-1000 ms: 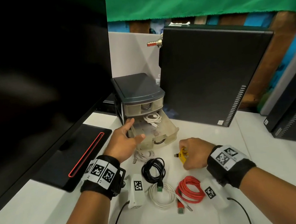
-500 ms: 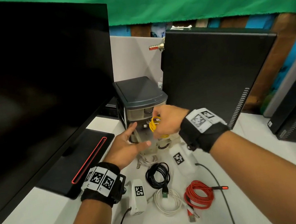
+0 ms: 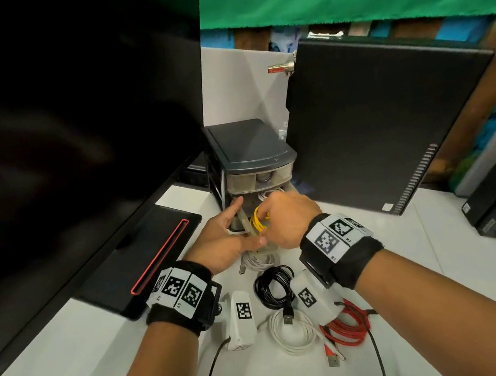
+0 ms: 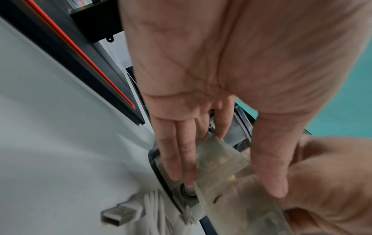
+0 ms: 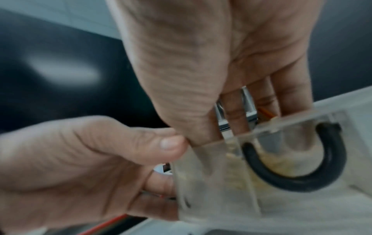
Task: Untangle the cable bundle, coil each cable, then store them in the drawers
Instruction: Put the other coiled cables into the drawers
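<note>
Drawer unit [image 3: 250,168] is standing on the white worktop [image 3: 74,362], its lower drawer [image 4: 225,167] pulled out toward the person. Left hand [image 3: 225,241] is bracing that drawer's near-left corner, fingers straight along its clear wall. Right hand [image 3: 288,217], directly over the open drawer, is pinching the yellow cable [image 3: 258,220], coil hanging upright, partly inside. Black cable [image 3: 274,287], white cable [image 3: 294,330] and red cable [image 3: 347,329] are lying coiled in front of the unit.

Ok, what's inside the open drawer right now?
In the open drawer a coiled yellow cable sits under the right hand, with a white cable further back. The hands cover the drawer's front and floor, so anything else there is hidden.
</note>
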The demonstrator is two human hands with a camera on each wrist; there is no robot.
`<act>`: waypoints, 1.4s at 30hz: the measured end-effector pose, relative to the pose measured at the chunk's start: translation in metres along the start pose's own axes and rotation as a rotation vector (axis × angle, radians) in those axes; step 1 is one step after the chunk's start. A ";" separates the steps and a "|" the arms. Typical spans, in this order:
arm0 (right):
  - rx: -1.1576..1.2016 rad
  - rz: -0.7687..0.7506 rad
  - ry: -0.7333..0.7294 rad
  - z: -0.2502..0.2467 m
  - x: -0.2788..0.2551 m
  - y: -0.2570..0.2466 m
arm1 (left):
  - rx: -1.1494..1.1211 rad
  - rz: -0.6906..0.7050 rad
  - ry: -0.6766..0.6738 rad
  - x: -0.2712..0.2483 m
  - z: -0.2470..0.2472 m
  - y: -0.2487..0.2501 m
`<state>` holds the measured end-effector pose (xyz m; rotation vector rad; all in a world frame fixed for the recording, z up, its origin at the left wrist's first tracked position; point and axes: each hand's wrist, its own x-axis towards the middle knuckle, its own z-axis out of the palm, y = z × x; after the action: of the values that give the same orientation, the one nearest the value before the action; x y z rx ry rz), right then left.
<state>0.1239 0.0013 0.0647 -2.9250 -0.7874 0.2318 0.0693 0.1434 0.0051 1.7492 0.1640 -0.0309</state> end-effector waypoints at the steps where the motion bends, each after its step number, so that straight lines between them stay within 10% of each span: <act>1: -0.045 -0.037 -0.025 -0.001 0.004 -0.002 | 0.006 -0.002 0.001 0.000 0.001 0.001; 21: -0.405 -0.274 0.059 -0.005 0.024 -0.002 | 0.034 -0.015 0.001 0.004 -0.002 -0.001; 39: 0.159 -0.158 0.397 0.006 -0.033 0.073 | -0.013 -0.025 0.012 0.005 -0.002 -0.001; 42: 0.284 -0.107 0.211 0.002 -0.065 0.091 | 0.002 -0.021 0.031 0.004 -0.001 0.001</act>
<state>0.1127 -0.1094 0.0577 -2.5810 -0.8015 0.0216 0.0736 0.1446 0.0056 1.7503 0.2055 -0.0192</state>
